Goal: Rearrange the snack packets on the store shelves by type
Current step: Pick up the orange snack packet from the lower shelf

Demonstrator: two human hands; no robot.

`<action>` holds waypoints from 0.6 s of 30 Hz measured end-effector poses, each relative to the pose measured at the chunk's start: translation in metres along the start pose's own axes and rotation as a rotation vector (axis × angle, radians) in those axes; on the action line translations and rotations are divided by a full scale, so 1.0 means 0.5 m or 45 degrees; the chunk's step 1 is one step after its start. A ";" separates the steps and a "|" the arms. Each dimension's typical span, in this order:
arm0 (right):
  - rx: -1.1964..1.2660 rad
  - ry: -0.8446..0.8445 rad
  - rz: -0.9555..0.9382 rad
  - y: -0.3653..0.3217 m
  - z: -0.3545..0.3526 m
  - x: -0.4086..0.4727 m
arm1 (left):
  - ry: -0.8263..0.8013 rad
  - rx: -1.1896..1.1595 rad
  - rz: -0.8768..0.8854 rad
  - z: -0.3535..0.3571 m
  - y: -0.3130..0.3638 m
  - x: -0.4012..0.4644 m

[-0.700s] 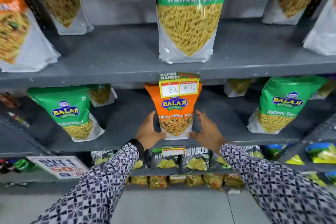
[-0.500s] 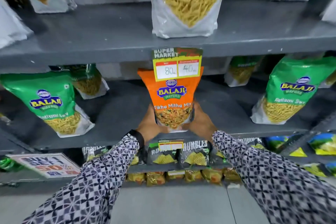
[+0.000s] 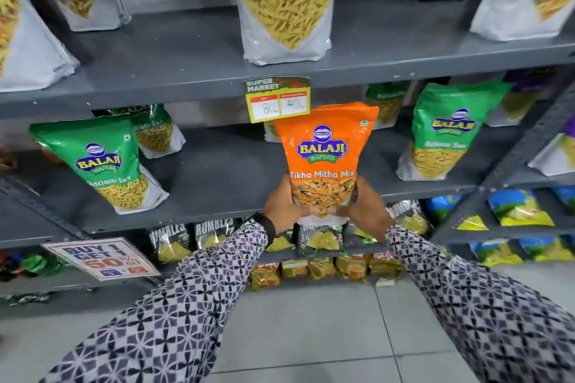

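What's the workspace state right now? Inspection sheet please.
Surface: grey middle shelf, mostly bare at centre.
Job's things: orange packet upright, held in front of the shelf; green packets left and right on it.
Clutter: price tag on the shelf edge above; offer sign lower left.
Grippers: left hand and right hand grip the orange packet's base.
Cables: nothing seen.
Surroundings: black packets below, tiled floor.

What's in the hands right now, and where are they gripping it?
Both hands hold the orange snack packet upright by its bottom: left hand on the lower left edge, right hand on the lower right.
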State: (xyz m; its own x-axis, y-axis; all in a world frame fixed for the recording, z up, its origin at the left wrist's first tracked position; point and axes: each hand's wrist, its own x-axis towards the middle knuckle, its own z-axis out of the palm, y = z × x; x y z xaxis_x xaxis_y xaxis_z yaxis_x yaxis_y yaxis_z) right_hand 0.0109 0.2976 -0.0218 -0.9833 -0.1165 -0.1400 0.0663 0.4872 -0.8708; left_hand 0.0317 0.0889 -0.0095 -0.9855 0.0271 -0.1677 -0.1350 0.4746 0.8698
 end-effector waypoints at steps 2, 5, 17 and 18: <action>0.036 0.013 0.005 -0.002 -0.059 -0.070 | -0.073 0.021 0.043 0.028 0.049 -0.046; 0.009 0.049 0.002 -0.016 -0.143 -0.167 | -0.163 0.010 0.107 0.071 0.115 -0.100; 0.044 0.324 -0.360 -0.220 -0.378 -0.243 | -0.003 0.111 0.539 0.010 0.431 -0.140; 0.060 0.342 -0.397 -0.245 -0.390 -0.229 | 0.034 0.103 0.572 -0.009 0.459 -0.133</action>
State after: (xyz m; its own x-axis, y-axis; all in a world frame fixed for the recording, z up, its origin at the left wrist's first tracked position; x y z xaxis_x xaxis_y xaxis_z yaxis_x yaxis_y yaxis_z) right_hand 0.0825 0.4198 0.1927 -0.9664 -0.0194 0.2564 -0.2403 0.4236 -0.8734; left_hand 0.0657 0.1921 0.2035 -0.9468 0.2242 0.2309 0.3141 0.4878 0.8145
